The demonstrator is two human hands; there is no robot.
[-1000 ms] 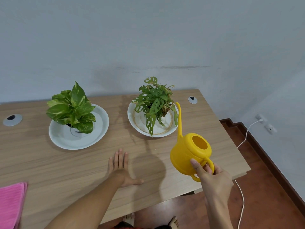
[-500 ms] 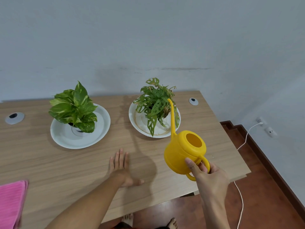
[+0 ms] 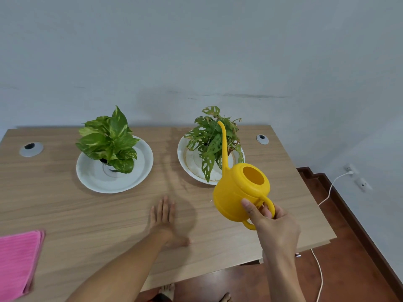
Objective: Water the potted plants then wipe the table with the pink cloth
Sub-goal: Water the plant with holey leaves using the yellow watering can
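Note:
My right hand (image 3: 270, 223) grips the handle of a yellow watering can (image 3: 237, 192), held above the table in front of the right plant. Its long spout rises in front of that holey-leaved plant (image 3: 212, 140), which stands on a white saucer (image 3: 185, 158). A broad-leaved plant (image 3: 108, 138) stands on a second white saucer (image 3: 91, 177) to the left. My left hand (image 3: 165, 219) lies flat on the wooden table (image 3: 87, 214), fingers apart, holding nothing. The folded pink cloth (image 3: 17, 260) lies at the table's front left corner.
Two round cable grommets sit in the table, one far left (image 3: 31, 148) and one far right (image 3: 262, 139). The table's right edge drops to a red-brown floor where a white cable (image 3: 320, 277) runs to a wall socket (image 3: 350, 168). A grey wall stands close behind the table.
My right hand has carried the watering can left and toward the right plant, so the spout now overlaps its leaves. My left hand has stayed flat on the table.

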